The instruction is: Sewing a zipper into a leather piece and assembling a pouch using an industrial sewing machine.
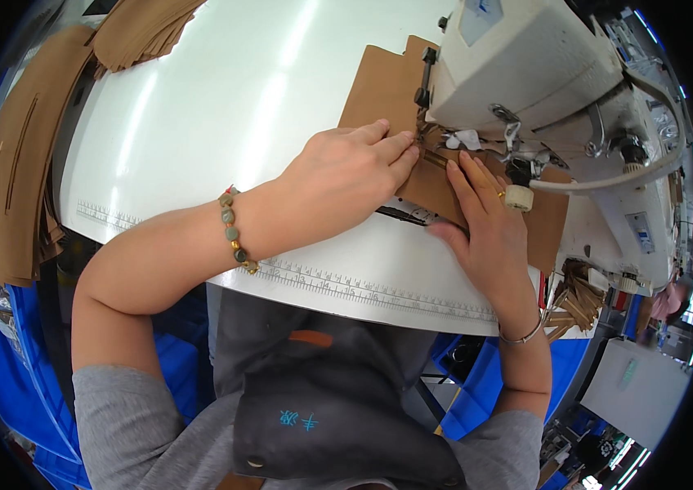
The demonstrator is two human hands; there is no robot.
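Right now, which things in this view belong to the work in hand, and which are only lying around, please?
Belong to the work:
- brown piece, under the left hand and right hand
- sewing machine, over the piece
- white table, beneath it

Seemingly lying around, untouched:
- brown stacks at left, perhaps related
- blue bins
- brown strips at right

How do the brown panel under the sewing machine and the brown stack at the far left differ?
The brown panel lies on the white tabletop, while the brown stack is beside the tabletop's left edge. The left hand and right hand have fingers on the panel; neither touches the stack. The panel has a stepped far edge, whereas the stack's top piece shows a long slit. Both are a similar brown.
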